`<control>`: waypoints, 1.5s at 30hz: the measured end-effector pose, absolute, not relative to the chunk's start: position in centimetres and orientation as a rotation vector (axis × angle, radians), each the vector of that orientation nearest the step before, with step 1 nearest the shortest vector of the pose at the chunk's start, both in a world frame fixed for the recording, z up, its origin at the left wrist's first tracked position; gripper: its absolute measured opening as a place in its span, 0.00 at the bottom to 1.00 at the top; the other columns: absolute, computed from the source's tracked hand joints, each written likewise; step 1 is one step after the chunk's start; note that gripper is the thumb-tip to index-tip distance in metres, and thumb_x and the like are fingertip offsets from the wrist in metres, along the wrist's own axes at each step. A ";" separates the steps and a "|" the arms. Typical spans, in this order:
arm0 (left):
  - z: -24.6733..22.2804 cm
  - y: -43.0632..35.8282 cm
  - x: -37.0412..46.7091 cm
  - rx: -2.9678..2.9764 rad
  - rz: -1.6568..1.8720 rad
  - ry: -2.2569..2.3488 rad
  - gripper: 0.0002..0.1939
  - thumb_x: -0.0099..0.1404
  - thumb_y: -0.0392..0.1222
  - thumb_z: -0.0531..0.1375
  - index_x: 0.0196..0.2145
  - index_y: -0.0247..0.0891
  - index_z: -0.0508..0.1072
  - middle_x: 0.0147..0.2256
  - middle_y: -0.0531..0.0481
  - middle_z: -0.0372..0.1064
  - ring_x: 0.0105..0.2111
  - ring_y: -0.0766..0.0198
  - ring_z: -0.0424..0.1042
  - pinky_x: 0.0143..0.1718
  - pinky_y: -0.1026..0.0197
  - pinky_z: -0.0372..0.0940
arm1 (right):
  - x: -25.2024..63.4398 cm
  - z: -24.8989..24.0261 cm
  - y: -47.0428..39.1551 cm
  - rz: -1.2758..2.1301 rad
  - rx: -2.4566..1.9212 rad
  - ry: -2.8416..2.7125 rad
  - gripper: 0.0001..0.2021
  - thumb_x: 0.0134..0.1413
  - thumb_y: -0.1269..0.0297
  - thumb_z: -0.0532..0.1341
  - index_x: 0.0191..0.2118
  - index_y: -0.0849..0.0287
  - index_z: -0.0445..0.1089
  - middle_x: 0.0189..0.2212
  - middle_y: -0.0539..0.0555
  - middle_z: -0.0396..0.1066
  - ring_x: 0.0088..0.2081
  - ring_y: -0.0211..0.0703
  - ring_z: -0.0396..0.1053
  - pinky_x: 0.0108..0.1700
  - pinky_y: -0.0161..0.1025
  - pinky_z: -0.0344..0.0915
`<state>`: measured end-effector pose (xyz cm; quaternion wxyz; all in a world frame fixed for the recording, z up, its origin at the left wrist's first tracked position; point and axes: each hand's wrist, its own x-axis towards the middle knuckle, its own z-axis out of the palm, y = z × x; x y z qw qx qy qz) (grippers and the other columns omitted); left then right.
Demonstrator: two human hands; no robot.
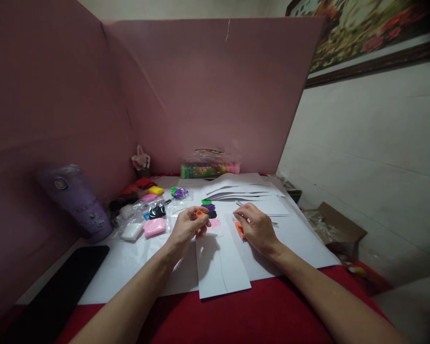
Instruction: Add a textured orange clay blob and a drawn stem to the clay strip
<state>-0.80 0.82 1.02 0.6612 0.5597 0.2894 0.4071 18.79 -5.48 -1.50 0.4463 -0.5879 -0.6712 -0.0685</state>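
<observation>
My left hand pinches a small orange piece of clay between its fingertips, just above a white paper sheet. My right hand rests on the paper with its fingers curled over another orange clay piece, and a thin metal tool pokes out past its fingers. Small green, purple, black and pink clay bits lie on the paper between the two hands.
Clay packets in pink, white, black and yellow lie at the left. A purple tumbler and a black phone sit further left. A green tube stands before the pink partition. The table has a red cloth.
</observation>
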 end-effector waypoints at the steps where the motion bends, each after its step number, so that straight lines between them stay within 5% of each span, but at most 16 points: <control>1: 1.0 0.8 -0.8 1.265 0.901 0.653 0.21 0.50 0.48 0.67 0.37 0.34 0.68 0.22 0.53 0.68 0.15 0.73 0.59 0.17 0.68 0.50 | 18.8 -1.5 -5.5 -0.169 -1.455 -1.662 0.09 0.58 0.70 0.54 0.30 0.57 0.70 0.31 0.53 0.68 0.33 0.42 0.67 0.36 0.38 0.64; 4: 0.9 0.8 -0.7 1.271 0.871 0.660 0.21 0.52 0.53 0.64 0.36 0.33 0.68 0.23 0.51 0.70 0.15 0.72 0.62 0.16 0.68 0.52 | 18.7 -1.4 -5.5 -0.172 -1.450 -1.662 0.09 0.58 0.70 0.55 0.30 0.57 0.70 0.31 0.53 0.69 0.33 0.42 0.67 0.37 0.38 0.64; 10: 1.0 0.6 -0.7 1.232 0.889 0.679 0.19 0.51 0.53 0.65 0.29 0.33 0.69 0.16 0.58 0.60 0.11 0.77 0.52 0.13 0.71 0.40 | 18.7 -1.4 -5.5 -0.161 -1.441 -1.656 0.08 0.57 0.71 0.55 0.30 0.57 0.70 0.30 0.53 0.69 0.33 0.41 0.67 0.36 0.38 0.64; 16: 1.3 0.7 -0.8 1.148 0.925 0.604 0.26 0.53 0.54 0.65 0.42 0.30 0.72 0.27 0.46 0.71 0.20 0.70 0.66 0.19 0.68 0.54 | 18.7 -1.3 -5.5 -0.162 -1.444 -1.662 0.08 0.57 0.71 0.55 0.30 0.57 0.69 0.30 0.53 0.68 0.33 0.42 0.67 0.37 0.38 0.64; 23: 1.3 1.1 -1.0 1.043 0.899 0.641 0.28 0.52 0.40 0.67 0.50 0.31 0.67 0.33 0.40 0.75 0.23 0.66 0.71 0.21 0.68 0.60 | 18.6 -1.3 -5.5 -0.157 -1.452 -1.662 0.08 0.58 0.70 0.55 0.30 0.57 0.69 0.30 0.53 0.68 0.34 0.42 0.67 0.37 0.38 0.63; 29: 1.3 0.9 -0.9 1.021 0.877 0.595 0.15 0.56 0.43 0.65 0.37 0.28 0.71 0.29 0.41 0.74 0.22 0.69 0.69 0.22 0.68 0.61 | 18.6 -1.3 -5.6 -0.165 -1.445 -1.668 0.08 0.58 0.71 0.55 0.30 0.57 0.69 0.31 0.53 0.68 0.33 0.41 0.67 0.37 0.38 0.63; 34: 1.1 1.0 -0.8 1.062 0.845 0.572 0.18 0.50 0.43 0.68 0.35 0.29 0.71 0.29 0.43 0.73 0.22 0.69 0.69 0.22 0.69 0.61 | 18.6 -1.4 -5.6 -0.174 -1.443 -1.672 0.08 0.58 0.71 0.55 0.30 0.58 0.69 0.30 0.53 0.68 0.33 0.41 0.67 0.36 0.37 0.63; 39: 0.8 1.1 -0.9 1.161 0.822 0.581 0.16 0.51 0.46 0.68 0.29 0.30 0.70 0.21 0.52 0.66 0.14 0.76 0.59 0.15 0.70 0.48 | 18.7 -1.5 -5.5 -0.180 -1.445 -1.670 0.07 0.57 0.72 0.56 0.31 0.59 0.70 0.31 0.53 0.68 0.33 0.41 0.67 0.36 0.37 0.63; 45: 0.7 1.0 -0.8 1.140 0.796 0.572 0.17 0.54 0.48 0.65 0.29 0.29 0.71 0.24 0.48 0.69 0.17 0.75 0.61 0.18 0.70 0.51 | 18.6 -1.5 -5.5 -0.193 -1.429 -1.681 0.08 0.58 0.72 0.56 0.31 0.59 0.70 0.31 0.54 0.69 0.34 0.42 0.67 0.37 0.38 0.63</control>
